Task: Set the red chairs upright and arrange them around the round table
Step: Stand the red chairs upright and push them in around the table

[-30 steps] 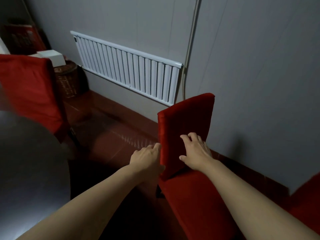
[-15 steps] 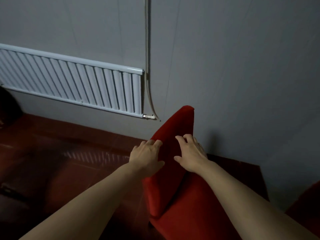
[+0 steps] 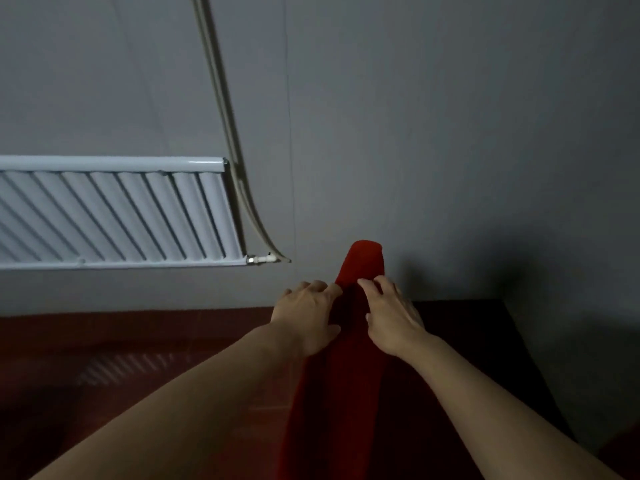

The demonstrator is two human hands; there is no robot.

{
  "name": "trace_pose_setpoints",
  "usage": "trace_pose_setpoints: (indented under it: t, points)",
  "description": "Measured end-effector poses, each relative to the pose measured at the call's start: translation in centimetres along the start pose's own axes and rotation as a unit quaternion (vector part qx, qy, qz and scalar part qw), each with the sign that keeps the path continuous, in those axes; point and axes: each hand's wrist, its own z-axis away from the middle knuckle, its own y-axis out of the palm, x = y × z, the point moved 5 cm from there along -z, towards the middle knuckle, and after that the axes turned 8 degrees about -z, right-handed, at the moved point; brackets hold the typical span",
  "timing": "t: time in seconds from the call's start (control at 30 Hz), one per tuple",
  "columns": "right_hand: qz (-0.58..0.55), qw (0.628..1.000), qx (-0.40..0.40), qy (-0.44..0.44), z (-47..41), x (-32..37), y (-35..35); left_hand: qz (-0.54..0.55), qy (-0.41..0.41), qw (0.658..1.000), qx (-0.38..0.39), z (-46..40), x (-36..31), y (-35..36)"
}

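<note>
Near the grey wall [image 3: 450, 133], low in the middle of the view, we see the red chair [image 3: 360, 268] turned edge-on to us, so that its padded back shows as a narrow red strip rising from the bottom of the picture to a rounded top corner just in front of the wall. The lower part of the chair is dark and we cannot make out its seat or legs, so we cannot tell whether it stands square on the floor.

Our left hand [image 3: 308, 317] lies on the left face of the chair back, fingers bent over its edge and thumb pressed on the near side, so it grips the fabric. Our right hand [image 3: 393, 318] holds the right face in the same way, its fingers [image 3: 372, 285] curled onto the edge close to those of the left. The two hands sit at about the same height, just beside each other with the thin back between them, below the top corner. Both bare forearms reach in from the bottom edge.

To the left, a white radiator [image 3: 114, 216] hangs on the wall, and a pale pipe [image 3: 221, 98] runs down beside its right end to a fitting at its lower corner. The dark red floor [image 3: 104, 358] below carries a faint reflection of the radiator's ribs.
</note>
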Motion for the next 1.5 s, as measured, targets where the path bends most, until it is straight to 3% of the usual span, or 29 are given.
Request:
trace_pose_setpoints:
  t: [0.2,0.33,0.57,0.9,1.1,1.33,1.5]
  points:
    - [-0.003,0.989,-0.075,0.13,-2.1,-0.5,0.5,0.001,0.17,0.985,0.001,-5.9,2.5,0.3]
    - [-0.022,0.967,-0.097,0.234,-0.4,1.3,1.7,-0.014,0.302,0.953,0.01,-7.2,4.3,0.4]
    - [-0.058,0.934,-0.153,0.317,2.4,4.5,2.6,-0.102,0.459,0.882,-0.003,-7.4,2.7,-0.3]
    - [-0.124,0.88,-0.184,0.42,3.8,5.3,4.7,-0.182,0.551,0.814,-0.035,-9.3,0.9,1.2]
    - [-0.211,0.816,-0.174,0.509,4.3,7.5,6.0,-0.205,0.604,0.77,0.021,-11.1,-0.9,3.0]
    - [-0.073,0.714,-0.153,0.679,3.7,11.4,7.2,-0.216,0.688,0.692,-0.028,-12.0,-0.3,3.3]
    - [-0.03,0.67,-0.179,0.72,3.1,11.8,8.1,-0.209,0.706,0.674,-0.056,-11.9,-0.5,3.8]
